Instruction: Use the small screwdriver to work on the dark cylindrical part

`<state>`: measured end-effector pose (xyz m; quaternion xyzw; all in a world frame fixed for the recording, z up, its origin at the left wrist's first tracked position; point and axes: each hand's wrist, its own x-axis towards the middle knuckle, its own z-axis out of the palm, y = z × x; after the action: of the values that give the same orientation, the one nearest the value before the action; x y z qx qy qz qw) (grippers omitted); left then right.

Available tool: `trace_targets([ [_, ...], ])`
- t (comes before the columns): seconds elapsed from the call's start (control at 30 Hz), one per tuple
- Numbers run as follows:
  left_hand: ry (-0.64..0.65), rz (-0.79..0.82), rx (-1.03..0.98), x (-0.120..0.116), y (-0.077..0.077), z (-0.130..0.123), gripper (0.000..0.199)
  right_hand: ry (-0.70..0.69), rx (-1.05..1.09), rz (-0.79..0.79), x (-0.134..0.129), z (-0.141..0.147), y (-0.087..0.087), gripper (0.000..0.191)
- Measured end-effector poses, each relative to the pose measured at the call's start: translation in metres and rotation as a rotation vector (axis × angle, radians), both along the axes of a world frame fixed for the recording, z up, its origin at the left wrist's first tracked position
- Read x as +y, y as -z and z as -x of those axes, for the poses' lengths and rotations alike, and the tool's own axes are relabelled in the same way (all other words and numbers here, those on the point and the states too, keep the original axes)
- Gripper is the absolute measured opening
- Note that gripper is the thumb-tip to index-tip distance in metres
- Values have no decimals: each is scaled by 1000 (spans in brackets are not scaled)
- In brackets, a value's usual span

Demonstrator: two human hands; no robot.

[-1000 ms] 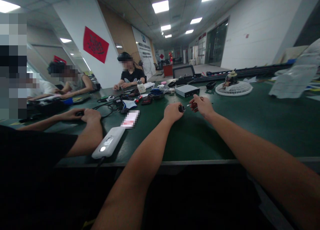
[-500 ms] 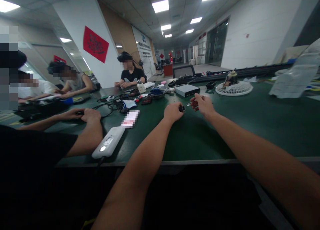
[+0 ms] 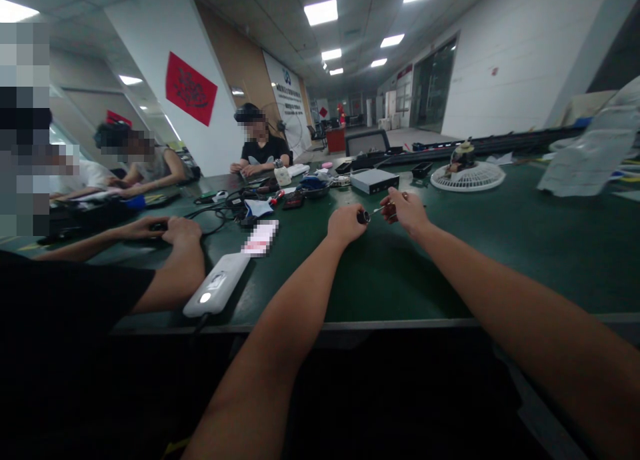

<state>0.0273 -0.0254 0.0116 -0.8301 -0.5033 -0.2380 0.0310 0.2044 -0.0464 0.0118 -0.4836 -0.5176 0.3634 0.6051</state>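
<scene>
My left hand (image 3: 345,225) is closed around a small black cylindrical part (image 3: 363,217), whose round end faces right. Just to its right, my right hand (image 3: 409,211) pinches a thin, light-coloured rod-like tool (image 3: 377,211). The tool's tip points at the round end of the black part, very close to it; whether they touch I cannot tell. My right fingers hide most of the tool, so its exact kind does not show. Both hands are above the green table (image 3: 400,280).
Beyond my hands stands a grey metal box (image 3: 375,181), with a white fan grille (image 3: 467,177) to its right. A white power bank-like device (image 3: 217,285) and a phone (image 3: 261,238) lie left. A co-worker's hands (image 3: 183,230) work beside cables; other people sit farther back.
The thin tool in my right hand has shifted slightly at its tip, beside the black part. My left hand keeps its place and its grip.
</scene>
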Motion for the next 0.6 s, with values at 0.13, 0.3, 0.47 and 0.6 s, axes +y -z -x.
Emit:
trace_targets([
  [0.13, -15, 0, 5, 0, 1, -1, 29, 9, -1, -27, 2, -1, 1, 47],
  [0.3, -24, -15, 9, -1, 0, -1, 28, -11, -28, 10, 2, 0, 1, 49],
  [0.47, -15, 13, 14, -1, -1, 0, 29, 8, -24, -9, 0, 0, -1, 49],
  [0.6, -9, 5, 12, -1, -1, 0, 28, -8, -23, 32, -2, 1, -2, 48],
])
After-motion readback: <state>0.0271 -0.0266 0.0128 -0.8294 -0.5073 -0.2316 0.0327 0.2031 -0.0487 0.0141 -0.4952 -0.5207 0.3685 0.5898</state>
